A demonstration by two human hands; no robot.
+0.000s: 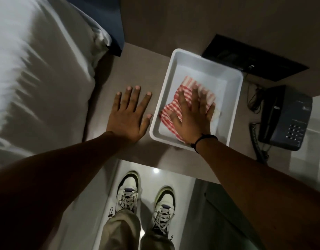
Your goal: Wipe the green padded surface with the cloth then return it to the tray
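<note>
A red-and-white striped cloth [189, 84] lies crumpled inside a white plastic tray [200, 64] on a brown bedside table [135, 69]. My right hand [191, 120] lies flat on top of the cloth, fingers spread and not curled around it; a dark band is on that wrist. My left hand [129, 114] rests palm down on the table just left of the tray, fingers apart, holding nothing. A dark blue-green padded panel [110, 20] stands at the top, behind the pillow.
A white pillow and bedding [38, 69] fill the left side. A dark desk phone [285, 118] with a coiled cord sits right of the tray. A black flat panel [253, 58] lies behind it. My shoes [128, 190] stand on the pale floor below the table's edge.
</note>
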